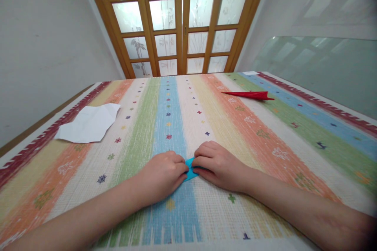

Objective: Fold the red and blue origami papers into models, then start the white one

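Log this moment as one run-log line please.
left hand: pinching blue paper | right hand: pinching same | red folded paper, white sheet: apart on striped cloth

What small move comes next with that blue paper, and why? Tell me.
Probably press the fold flat with the fingertips. Both hands, the left hand and the right hand, pinch the small blue paper against the striped cloth, and most of it is hidden under the fingers, so the crease looks unfinished.
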### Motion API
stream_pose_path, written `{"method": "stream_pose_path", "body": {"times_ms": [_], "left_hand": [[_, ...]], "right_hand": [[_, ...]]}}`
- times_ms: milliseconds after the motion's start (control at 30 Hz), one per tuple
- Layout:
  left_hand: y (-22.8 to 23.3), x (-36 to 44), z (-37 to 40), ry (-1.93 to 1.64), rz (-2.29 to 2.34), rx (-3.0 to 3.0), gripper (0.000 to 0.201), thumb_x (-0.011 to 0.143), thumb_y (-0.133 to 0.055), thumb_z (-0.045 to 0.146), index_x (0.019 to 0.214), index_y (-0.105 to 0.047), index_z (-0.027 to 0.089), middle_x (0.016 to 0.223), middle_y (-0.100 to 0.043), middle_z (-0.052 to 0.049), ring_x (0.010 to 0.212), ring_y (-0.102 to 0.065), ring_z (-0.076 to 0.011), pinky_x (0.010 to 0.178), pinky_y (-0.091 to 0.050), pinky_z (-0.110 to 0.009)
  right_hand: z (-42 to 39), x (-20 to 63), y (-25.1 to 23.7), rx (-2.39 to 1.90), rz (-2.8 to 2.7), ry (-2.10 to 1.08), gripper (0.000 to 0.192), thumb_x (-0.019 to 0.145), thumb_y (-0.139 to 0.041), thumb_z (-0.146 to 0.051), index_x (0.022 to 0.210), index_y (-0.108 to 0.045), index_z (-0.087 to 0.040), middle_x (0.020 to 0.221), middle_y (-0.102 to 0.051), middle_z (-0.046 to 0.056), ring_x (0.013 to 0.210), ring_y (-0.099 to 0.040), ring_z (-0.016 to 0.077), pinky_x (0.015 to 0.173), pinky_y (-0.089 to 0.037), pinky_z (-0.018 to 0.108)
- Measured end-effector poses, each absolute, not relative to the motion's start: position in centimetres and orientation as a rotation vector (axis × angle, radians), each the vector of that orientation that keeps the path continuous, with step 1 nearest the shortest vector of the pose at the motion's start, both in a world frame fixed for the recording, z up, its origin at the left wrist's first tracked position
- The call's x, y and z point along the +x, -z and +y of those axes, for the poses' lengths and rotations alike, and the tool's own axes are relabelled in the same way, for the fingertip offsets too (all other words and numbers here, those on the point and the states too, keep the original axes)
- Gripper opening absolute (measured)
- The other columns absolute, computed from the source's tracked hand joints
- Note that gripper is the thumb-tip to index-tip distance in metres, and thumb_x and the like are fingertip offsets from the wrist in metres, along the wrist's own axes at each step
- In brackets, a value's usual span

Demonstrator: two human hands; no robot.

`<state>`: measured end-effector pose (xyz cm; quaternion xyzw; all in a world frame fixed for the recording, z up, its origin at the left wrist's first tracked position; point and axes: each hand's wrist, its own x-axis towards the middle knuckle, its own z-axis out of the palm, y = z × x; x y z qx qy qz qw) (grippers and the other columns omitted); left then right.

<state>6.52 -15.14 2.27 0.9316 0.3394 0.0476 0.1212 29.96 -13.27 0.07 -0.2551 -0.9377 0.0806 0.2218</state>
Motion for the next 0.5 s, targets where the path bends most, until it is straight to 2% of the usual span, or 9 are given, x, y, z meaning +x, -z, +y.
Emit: {"method": "stream_pose_path", "body": {"times_ms": [133,267,367,500], "left_hand": [[-2.1,6.1,-14.8,-0.193,0.856,2.904,0.020,0.099,-0.052,0.025,0.094,-0.070,0.017,0.083,-0.069,-0.005,0.079,-0.060,-0.0199,0.072,-0.047,-0.033],[-2.2,6.1,-15.2,-0.171,0.727,3.120,0.017,0.097,-0.054,0.018,0.085,-0.065,0.015,0.078,-0.067,-0.005,0.072,-0.057,-0.0194,0.067,-0.046,-0.032],[-2.2,6.7,-16.5,-0.028,0.746,3.227,0.008,0.093,-0.058,0.017,0.091,-0.065,0.013,0.083,-0.067,-0.007,0.075,-0.059,-0.0221,0.066,-0.047,-0.034],[-1.8,7.7,-18.8,0.132,0.880,3.320,0.024,0.092,-0.053,0.015,0.110,-0.066,0.006,0.098,-0.070,-0.015,0.082,-0.062,-0.0261,0.067,-0.049,-0.037]], "right_hand": [[-13.4,30.0,-0.3,-0.649,-2.586,-0.237,0.016,0.095,-0.056,-0.020,0.105,-0.069,-0.020,0.098,-0.067,0.007,0.092,-0.058,0.0205,0.084,-0.047,0.037],[-13.3,29.9,-0.2,-0.636,-2.602,-0.279,0.027,0.096,-0.055,-0.020,0.121,-0.065,-0.017,0.110,-0.069,0.010,0.102,-0.061,0.0215,0.092,-0.049,0.039],[-13.2,29.9,-0.2,-0.615,-2.636,-0.280,0.028,0.097,-0.054,-0.021,0.123,-0.066,-0.018,0.114,-0.071,0.009,0.110,-0.062,0.0211,0.099,-0.048,0.040],[-13.3,29.8,-0.2,-0.589,-2.718,-0.202,0.031,0.100,-0.050,-0.020,0.126,-0.065,-0.016,0.119,-0.072,0.007,0.115,-0.062,0.0217,0.104,-0.047,0.040]]}}
